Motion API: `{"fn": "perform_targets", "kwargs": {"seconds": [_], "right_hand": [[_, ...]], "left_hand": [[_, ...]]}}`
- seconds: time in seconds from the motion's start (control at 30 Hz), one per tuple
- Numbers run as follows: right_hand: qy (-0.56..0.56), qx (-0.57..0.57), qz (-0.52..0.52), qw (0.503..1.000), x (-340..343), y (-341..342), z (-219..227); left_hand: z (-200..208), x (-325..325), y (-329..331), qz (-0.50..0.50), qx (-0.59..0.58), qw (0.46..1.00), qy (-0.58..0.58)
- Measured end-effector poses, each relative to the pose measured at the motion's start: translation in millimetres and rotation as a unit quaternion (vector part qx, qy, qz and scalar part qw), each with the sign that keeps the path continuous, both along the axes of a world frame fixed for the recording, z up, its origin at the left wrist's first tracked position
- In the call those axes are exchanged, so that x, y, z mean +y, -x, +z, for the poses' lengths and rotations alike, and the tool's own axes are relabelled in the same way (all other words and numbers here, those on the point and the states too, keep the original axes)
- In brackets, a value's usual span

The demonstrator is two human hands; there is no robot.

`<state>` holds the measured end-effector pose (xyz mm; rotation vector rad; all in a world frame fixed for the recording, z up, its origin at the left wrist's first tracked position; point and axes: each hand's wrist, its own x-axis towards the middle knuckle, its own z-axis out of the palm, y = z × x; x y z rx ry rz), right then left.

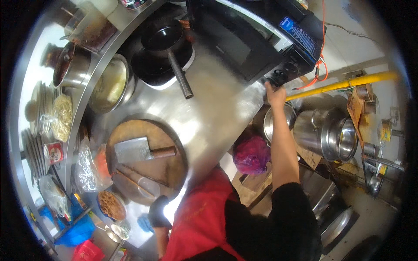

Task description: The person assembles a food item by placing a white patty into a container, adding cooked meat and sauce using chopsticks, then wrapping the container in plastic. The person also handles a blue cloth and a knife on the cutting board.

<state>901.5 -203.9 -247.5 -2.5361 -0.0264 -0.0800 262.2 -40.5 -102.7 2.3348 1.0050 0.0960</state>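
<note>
My right hand [276, 95] reaches up to the front corner of a black microwave oven [244, 41]. Its fingers close on a dark knob [275, 79] at the lower end of the control panel. Low in the picture, my left hand [159, 212] looks dark, perhaps gloved, beside the near edge of a round wooden chopping board [174, 167]; its fingers cannot be made out. On that board lie a cleaver [135, 149] with a wooden handle and a clear, flat piece [146, 185] beside some thin dark sticks.
A black saucepan [162, 39] sits on a hob, its handle jutting over the steel counter [209, 95]. Steel pots [311, 128] and a yellow pole [344, 84] are at right. A purple bag [251, 154] lies below the counter; a bowl of brown food [112, 205] stands left.
</note>
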Motion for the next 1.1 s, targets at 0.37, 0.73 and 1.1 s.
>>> {"fn": "perform_targets", "kwargs": {"seconds": [0.37,0.73,1.1], "right_hand": [[-0.053,-0.227,0.161,0.959,149,-56,83],[0.217,-0.090,0.244,0.941,214,-152,55],[0.184,-0.177,0.324,0.911,195,-178,15]], "left_hand": [[-8,-23,27,0.186,0.013,0.976,0.114],[-35,-26,32,0.178,0.047,0.980,0.075],[-47,-34,41,0.143,0.049,0.982,0.116]]}}
